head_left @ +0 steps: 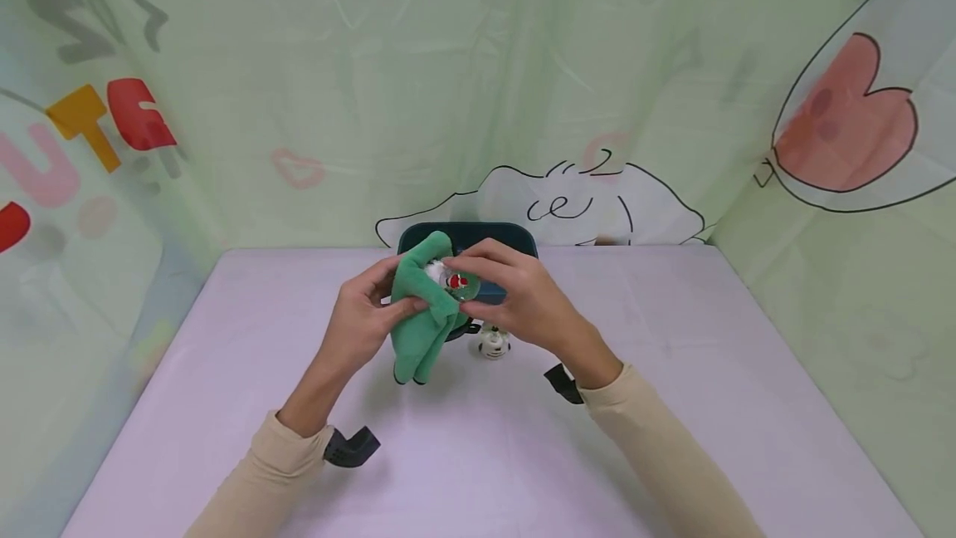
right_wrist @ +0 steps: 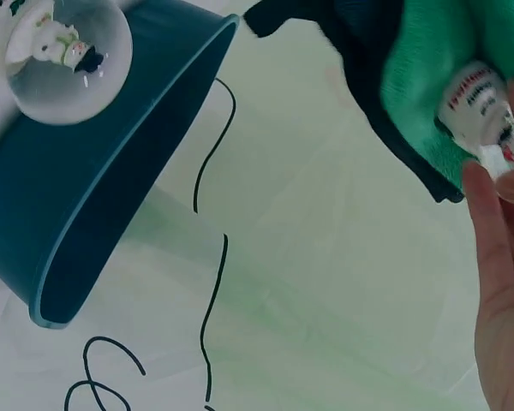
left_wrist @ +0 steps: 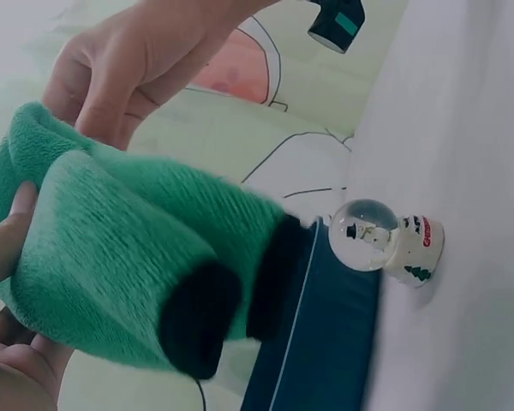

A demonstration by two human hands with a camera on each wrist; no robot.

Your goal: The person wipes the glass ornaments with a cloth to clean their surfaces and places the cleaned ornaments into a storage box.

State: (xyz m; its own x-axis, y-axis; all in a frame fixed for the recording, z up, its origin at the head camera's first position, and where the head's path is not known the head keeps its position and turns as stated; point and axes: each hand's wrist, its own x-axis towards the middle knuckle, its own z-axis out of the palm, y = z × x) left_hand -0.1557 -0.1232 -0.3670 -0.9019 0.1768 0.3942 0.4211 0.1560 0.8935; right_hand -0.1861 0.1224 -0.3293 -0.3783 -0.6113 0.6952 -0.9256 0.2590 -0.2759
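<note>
My left hand [head_left: 354, 318] grips a green plush cloth [head_left: 415, 343] with a dark edging, bunched and hanging in folds. Against the cloth is a small snow globe [head_left: 461, 282] with a red figure inside, pinched between the thumb and fingers of my right hand [head_left: 526, 293]. Its white lettered base [right_wrist: 469, 101] lies against the green pile in the right wrist view. Both hands are raised above the table. Below them, a second snow globe [left_wrist: 368, 238] with a snowman inside stands upright on the table, held by neither hand.
A dark blue bin [head_left: 511, 232] stands at the table's back edge, just behind the standing globe. The table [head_left: 635, 455] has a pale pinkish cover. Printed curtains [head_left: 336, 106] with drawings and letters hang behind and at both sides.
</note>
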